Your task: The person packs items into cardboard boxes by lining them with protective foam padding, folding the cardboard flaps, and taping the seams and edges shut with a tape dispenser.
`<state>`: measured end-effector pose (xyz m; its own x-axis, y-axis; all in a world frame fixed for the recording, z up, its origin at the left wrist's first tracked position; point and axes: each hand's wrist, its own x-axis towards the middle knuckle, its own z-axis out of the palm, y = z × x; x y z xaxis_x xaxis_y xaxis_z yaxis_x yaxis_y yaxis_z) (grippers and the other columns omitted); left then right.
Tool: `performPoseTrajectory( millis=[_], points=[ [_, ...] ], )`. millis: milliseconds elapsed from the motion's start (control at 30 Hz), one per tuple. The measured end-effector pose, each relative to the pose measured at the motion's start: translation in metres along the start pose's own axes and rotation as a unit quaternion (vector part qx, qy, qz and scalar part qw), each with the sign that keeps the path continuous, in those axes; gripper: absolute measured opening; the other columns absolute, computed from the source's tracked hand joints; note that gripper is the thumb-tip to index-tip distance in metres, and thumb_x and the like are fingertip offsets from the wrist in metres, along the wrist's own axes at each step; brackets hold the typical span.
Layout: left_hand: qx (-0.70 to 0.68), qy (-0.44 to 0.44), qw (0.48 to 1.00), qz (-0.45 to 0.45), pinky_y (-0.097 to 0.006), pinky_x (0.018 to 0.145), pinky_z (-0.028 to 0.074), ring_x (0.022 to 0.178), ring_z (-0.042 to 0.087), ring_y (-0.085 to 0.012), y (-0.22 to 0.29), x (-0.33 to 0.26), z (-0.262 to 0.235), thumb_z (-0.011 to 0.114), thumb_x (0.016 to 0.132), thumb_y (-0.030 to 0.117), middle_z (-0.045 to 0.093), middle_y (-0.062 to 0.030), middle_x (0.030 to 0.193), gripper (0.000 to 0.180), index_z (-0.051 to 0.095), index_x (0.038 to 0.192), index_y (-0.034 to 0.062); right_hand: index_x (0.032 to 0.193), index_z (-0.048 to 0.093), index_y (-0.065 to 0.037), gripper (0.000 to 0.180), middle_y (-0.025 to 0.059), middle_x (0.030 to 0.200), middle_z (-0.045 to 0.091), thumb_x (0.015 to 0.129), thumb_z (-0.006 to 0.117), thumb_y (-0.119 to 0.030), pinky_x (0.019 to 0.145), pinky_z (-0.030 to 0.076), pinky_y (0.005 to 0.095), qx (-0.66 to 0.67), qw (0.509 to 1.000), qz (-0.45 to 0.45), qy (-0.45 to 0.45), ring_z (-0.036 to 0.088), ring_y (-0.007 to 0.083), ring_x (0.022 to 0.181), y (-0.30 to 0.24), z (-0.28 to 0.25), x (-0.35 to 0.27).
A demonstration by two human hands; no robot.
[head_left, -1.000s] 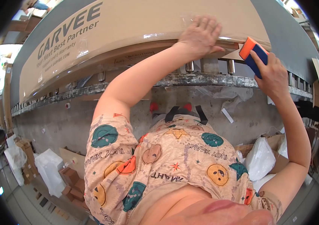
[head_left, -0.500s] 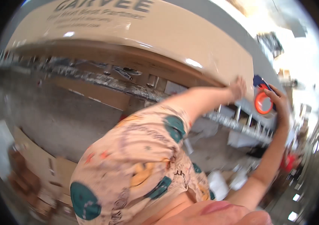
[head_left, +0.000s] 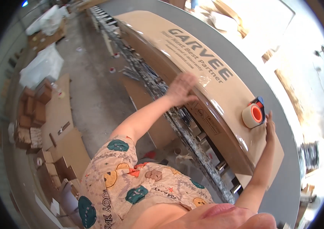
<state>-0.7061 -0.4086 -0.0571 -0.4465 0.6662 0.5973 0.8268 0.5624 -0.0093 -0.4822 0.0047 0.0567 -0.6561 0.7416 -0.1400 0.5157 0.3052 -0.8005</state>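
Observation:
A long brown cardboard box (head_left: 230,95) with dark print and clear tape on its top runs from far left to near right. My left hand (head_left: 183,89) is over its near edge, slightly blurred, fingers apart and nothing in them. On the right part of the box top is a tape dispenser (head_left: 260,102), dark blue, with a roll of tape (head_left: 252,117) on an orange hub. My right hand (head_left: 270,131) lies right beside the dispenser, fingers stretched along its outer side and apparently not wrapped round it.
A roller conveyor with a worn metal rail (head_left: 196,152) runs under and along the box. Beyond the box is a grey surface (head_left: 284,126). Flattened cardboard (head_left: 61,110), small brown boxes (head_left: 28,110) and white plastic sheeting (head_left: 43,66) lie on the floor at left.
The view has turned, so the box now runs diagonally. My right hand has gone from holding the tape dispenser to resting beside it on the box. My left hand has moved left along the box edge.

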Motion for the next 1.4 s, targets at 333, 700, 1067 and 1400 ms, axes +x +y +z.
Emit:
performPoseTrajectory(
  millis=[333,700,1067,1400],
  points=[
    [-0.367,-0.042,0.786,-0.495,-0.039,0.109,0.03,0.133,0.037,-0.0356,0.174,-0.075,-0.047,0.045,0.093,0.054,0.041,-0.0274,0.14,0.076,0.034,0.139,-0.0059,0.136,0.047,-0.013,0.058,0.0164,0.136,0.05,0.097,0.025,-0.05,0.105,0.034,0.0449,-0.32,0.937,-0.137,-0.016,0.044,0.0348,0.127,0.132,-0.095,0.077],
    [-0.34,-0.059,0.866,-0.362,-0.042,0.113,0.024,0.139,0.024,-0.0378,0.341,-0.082,-0.149,0.054,0.088,0.057,0.026,-0.0283,0.147,0.09,0.023,0.144,-0.0058,0.136,0.044,-0.012,0.056,0.0184,0.134,0.051,0.097,0.022,-0.044,0.104,0.033,0.0509,-0.365,0.925,-0.103,0.017,0.047,0.0374,0.123,0.089,-0.074,-0.053],
    [-0.271,-0.12,0.867,-0.402,-0.051,0.115,0.014,0.14,-0.006,-0.0487,0.355,-0.169,-0.186,0.073,0.05,0.076,-0.011,-0.0364,0.148,0.144,0.001,0.147,-0.0029,0.138,0.04,-0.005,0.062,0.0226,0.131,0.05,0.095,0.031,-0.049,0.101,0.037,0.0478,-0.326,0.935,-0.136,0.023,0.048,0.04,0.121,0.101,-0.013,-0.242],
    [0.28,-0.181,0.928,-0.164,-0.053,0.11,0.024,0.133,0.032,-0.0405,0.399,-0.137,-0.163,0.084,0.056,0.045,0.035,-0.029,0.14,0.111,0.03,0.138,-0.0058,0.137,0.041,-0.012,0.049,0.0264,0.138,0.032,0.095,0.048,-0.035,0.107,0.025,0.0497,-0.022,0.827,-0.559,0.059,0.031,0.042,0.127,0.173,0.04,-0.168]
  ],
)
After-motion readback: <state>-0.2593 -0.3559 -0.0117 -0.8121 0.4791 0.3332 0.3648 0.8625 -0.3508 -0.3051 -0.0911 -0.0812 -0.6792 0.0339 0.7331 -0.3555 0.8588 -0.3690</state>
